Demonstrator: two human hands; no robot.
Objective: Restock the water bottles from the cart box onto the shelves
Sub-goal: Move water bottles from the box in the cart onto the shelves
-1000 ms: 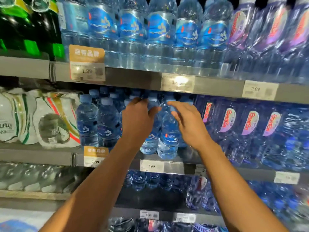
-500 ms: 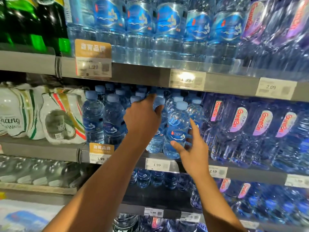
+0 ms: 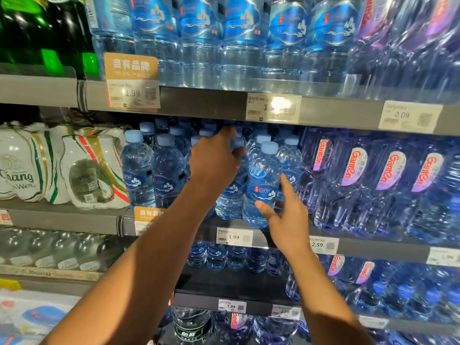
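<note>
Small blue-capped water bottles stand in rows on the middle shelf. My left hand reaches in among them, its fingers curled around the neck of one water bottle just under its cap. A front water bottle stands upright at the shelf edge to the right of it. My right hand is low beside this bottle, fingers spread, thumb and forefinger touching its lower part without gripping. The cart box is out of view.
Large blue-label bottles fill the shelf above and pink-label Ganten bottles stand to the right. White Chang multipacks sit on the left. The shelf below holds small bottles at its back. Price tags line the edges.
My right hand dropped from the bottle tops to the lower side of the front bottle and opened. My left hand stays curled on a bottle neck.
</note>
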